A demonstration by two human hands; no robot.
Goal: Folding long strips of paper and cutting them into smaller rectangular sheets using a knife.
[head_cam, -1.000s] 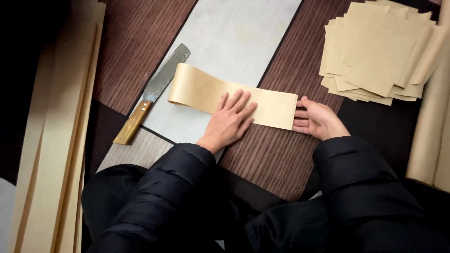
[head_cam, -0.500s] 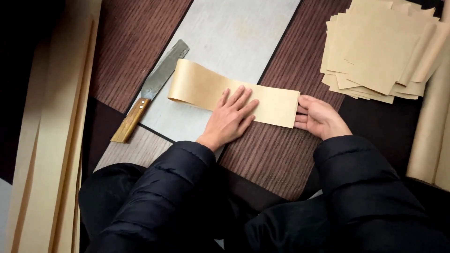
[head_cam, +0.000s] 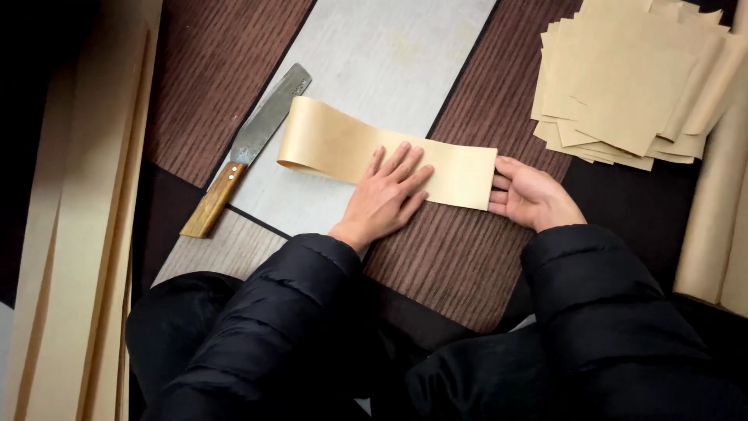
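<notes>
A long strip of tan paper (head_cam: 331, 140), folded over on itself with a loop at its left end, lies across the floor. My left hand (head_cam: 387, 196) rests flat on the strip's middle, fingers spread. My right hand (head_cam: 530, 195) pinches the strip's right end (head_cam: 471, 175) with its fingertips. A broad metal knife (head_cam: 261, 129) with a wooden handle (head_cam: 209, 204) lies just left of the loop, blade pointing up and right. Both arms wear black padded sleeves.
A fanned stack of cut tan paper squares (head_cam: 623, 78) lies at the upper right. Long paper rolls or strips (head_cam: 78, 234) run along the left edge, and another roll (head_cam: 717, 195) along the right. The floor has dark wood-grain (head_cam: 460, 249) and pale grey panels (head_cam: 389, 54).
The view has shifted slightly. Both hands stay on the strip in nearly the same places; the knife has not moved.
</notes>
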